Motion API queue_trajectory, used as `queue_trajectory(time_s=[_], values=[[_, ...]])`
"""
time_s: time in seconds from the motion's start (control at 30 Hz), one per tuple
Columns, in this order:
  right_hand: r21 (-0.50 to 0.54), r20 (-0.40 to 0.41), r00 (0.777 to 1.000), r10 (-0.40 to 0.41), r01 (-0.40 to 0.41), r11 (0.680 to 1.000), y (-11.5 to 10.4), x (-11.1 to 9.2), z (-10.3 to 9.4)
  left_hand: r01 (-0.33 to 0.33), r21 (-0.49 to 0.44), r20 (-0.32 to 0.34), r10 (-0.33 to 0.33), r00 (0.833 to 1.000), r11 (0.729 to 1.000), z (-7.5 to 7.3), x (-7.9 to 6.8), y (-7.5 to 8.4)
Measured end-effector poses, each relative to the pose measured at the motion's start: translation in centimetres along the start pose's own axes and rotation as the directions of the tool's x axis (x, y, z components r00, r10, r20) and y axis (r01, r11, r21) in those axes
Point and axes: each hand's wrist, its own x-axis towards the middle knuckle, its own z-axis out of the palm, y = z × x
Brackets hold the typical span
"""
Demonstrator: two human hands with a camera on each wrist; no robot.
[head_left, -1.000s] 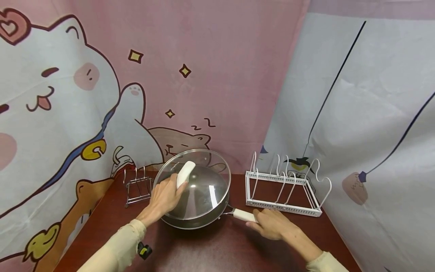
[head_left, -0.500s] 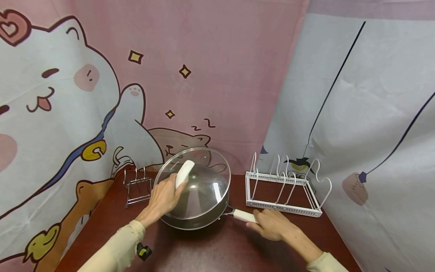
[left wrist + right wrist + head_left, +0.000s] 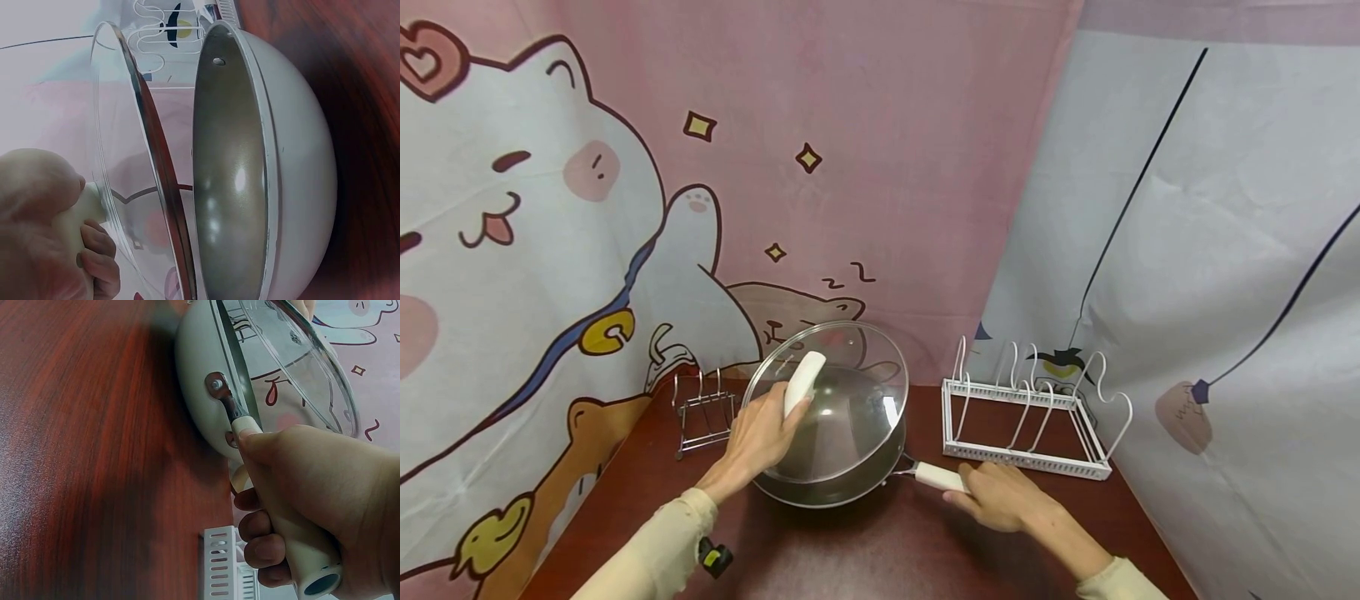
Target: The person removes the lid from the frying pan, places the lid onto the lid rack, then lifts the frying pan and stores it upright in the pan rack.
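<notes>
The left hand (image 3: 763, 429) grips the cream handle (image 3: 803, 385) of a clear glass lid (image 3: 857, 421), its fingers curled round it, and the lid is held tilted above a wide pan (image 3: 827, 493), its far side raised. The left wrist view shows an open gap between the lid's metal rim and the pan's rim, narrowing toward the bottom of that view; whether the two meet anywhere is hard to say, as the lower part is cut off there. The pan, pale outside and grey-brown inside, is toward the far edge of the table (image 3: 850, 562), a little left of its middle. Its cream handle points toward the table's right edge, and the right hand (image 3: 1000, 493) is wrapped round this, thumb laid along the top near the metal bracket (image 3: 225, 395), with the hollow end of the handle showing past the palm. A white rack (image 3: 1026, 457) with tall wire loops stands near the table's far right corner, just beyond the right hand. A small metal rack (image 3: 706, 425) stands near the far left corner, beside the pan. Behind the far edge hangs a pink cloth (image 3: 910, 150) printed with cartoon animals.
</notes>
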Motion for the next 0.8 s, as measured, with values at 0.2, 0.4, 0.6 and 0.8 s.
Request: queue_trajectory(time_s=[0.2, 0.4, 0.6, 0.8], values=[[-0.001, -0.002, 1.000, -0.003, 0.003, 1.000, -0.04, -0.02, 0.02, -0.001, -0.009, -0.013, 0.001, 1.000, 1.000, 0.07, -0.04, -0.17], [0.004, -0.001, 1.000, 0.003, -0.003, 1.000, -0.12, -0.02, -0.05, -0.019, -0.024, -0.029, 0.019, 0.999, 1.000, 0.08, 0.04, -0.15], [0.010, 0.002, 1.000, 0.002, -0.002, 1.000, -0.17, -0.05, -0.17, -0.029, -0.037, -0.040, 0.028, 0.999, 0.999, 0.02, 0.02, -0.05], [0.010, 0.000, 1.000, 0.006, -0.006, 1.000, -0.22, -0.07, -0.18, -0.029, -0.056, -0.038, 0.027, 0.999, 0.998, -0.04, 0.08, 0.02]])
